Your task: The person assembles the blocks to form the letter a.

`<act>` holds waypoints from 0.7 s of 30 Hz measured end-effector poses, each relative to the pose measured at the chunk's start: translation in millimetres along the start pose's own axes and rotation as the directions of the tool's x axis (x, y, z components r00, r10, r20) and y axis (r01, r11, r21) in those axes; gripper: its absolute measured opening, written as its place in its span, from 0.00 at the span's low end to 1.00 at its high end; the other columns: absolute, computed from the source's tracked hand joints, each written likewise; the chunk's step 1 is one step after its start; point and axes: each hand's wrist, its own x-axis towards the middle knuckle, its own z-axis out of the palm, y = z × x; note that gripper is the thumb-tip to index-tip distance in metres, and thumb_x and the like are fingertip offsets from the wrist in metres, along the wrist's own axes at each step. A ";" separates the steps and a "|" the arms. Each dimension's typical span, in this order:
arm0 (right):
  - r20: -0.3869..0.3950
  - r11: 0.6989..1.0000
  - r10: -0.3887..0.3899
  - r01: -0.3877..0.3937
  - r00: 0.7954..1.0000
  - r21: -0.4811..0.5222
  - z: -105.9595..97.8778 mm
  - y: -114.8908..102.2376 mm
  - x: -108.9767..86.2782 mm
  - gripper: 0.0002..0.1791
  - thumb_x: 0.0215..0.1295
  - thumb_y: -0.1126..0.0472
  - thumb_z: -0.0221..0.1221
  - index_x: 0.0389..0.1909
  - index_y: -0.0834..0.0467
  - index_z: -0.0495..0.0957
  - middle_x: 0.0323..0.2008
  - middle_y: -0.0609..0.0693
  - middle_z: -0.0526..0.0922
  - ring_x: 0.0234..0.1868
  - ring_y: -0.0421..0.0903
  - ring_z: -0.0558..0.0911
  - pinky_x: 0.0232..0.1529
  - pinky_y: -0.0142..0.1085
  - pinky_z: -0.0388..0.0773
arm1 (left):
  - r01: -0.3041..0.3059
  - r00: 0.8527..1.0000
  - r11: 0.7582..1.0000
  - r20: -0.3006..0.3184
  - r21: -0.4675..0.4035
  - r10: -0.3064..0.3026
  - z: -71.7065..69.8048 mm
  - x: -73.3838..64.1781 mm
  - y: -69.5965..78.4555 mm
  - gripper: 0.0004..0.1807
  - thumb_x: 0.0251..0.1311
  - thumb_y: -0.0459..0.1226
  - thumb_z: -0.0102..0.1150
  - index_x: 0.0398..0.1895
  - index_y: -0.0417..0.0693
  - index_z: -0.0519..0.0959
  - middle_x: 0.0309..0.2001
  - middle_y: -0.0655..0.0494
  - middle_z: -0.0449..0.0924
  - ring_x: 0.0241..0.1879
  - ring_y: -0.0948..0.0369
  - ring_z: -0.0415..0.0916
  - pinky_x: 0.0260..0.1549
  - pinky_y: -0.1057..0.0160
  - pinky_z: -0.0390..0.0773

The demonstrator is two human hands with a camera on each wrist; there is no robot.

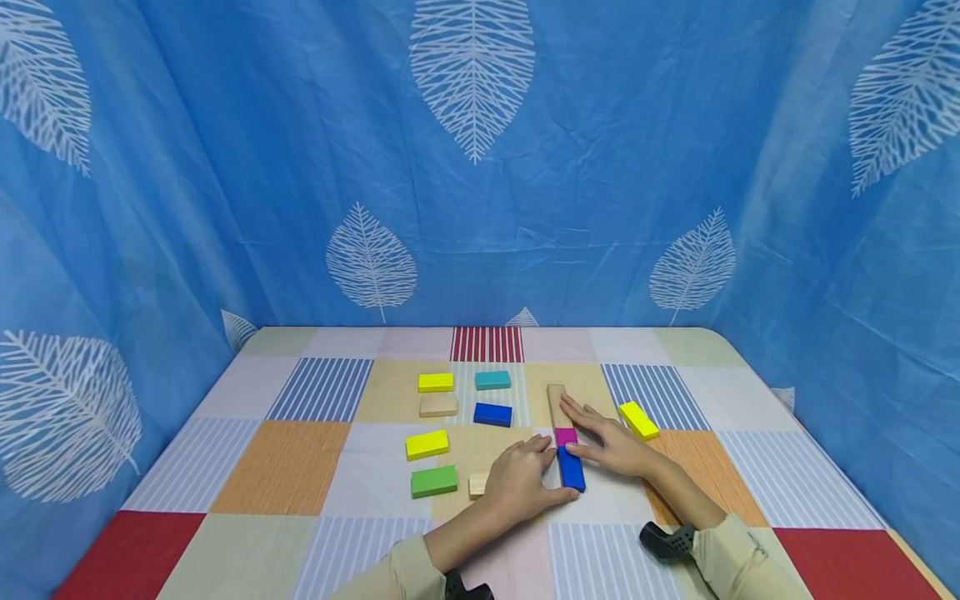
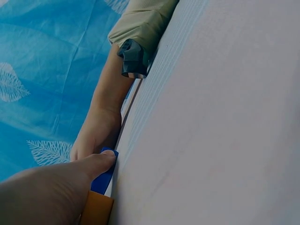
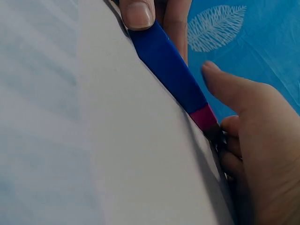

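Creased sleeves [image 1: 742, 560], hands [image 1: 521, 482] against oblong blocks [image 1: 572, 472]

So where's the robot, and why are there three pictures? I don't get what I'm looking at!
There isn't a robot here: these are a person's own two hands. The big picture comes from a camera on the person's head, looking forward and down. The two darker pictures come from cameras worn on the wrists, one left, one right.

The table has a patchwork cloth on it. A blue block, a pink block and a plain wood piece lie in a line. The left hand has its thumb at the blue one's near end. The right hand touches the line from the other side. Nothing looks lifted up.

Lying apart are a green block, a teal block, and others in yellow, blue and plain wood.
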 end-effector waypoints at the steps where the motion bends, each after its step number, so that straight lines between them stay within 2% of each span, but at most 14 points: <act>1: -0.003 1.000 -0.011 0.011 1.000 0.011 -0.1 1.0 0.4 0.37 0.64 0.45 0.54 0.70 0.54 0.55 0.70 0.51 0.51 0.66 0.64 0.53 0.62 0.60 0.51 | 0.000 1.000 1.000 0.001 0.002 0.000 -0.1 0.1 -0.1 0.37 0.44 0.65 0.60 0.50 0.47 0.80 0.54 0.54 0.76 0.55 0.59 0.72 0.52 0.61 0.71; 8: -0.007 0.997 -0.031 0.031 1.000 0.076 -1.7 6.1 2.3 0.30 0.69 0.50 0.49 0.69 0.55 0.57 0.70 0.50 0.52 0.68 0.58 0.52 0.65 0.55 0.47 | 0.000 1.000 1.000 0.011 -0.002 0.000 -1.0 1.0 -1.3 0.36 0.44 0.64 0.61 0.49 0.48 0.81 0.54 0.55 0.76 0.55 0.60 0.72 0.53 0.61 0.71; 21: -0.020 0.997 -0.035 0.036 0.999 0.061 -0.6 7.7 0.6 0.31 0.67 0.48 0.51 0.69 0.53 0.58 0.69 0.48 0.54 0.67 0.58 0.55 0.63 0.55 0.51 | -0.001 1.000 1.000 0.021 -0.017 0.001 -2.5 0.1 -0.3 0.36 0.44 0.63 0.61 0.49 0.48 0.81 0.54 0.54 0.76 0.55 0.60 0.72 0.52 0.61 0.72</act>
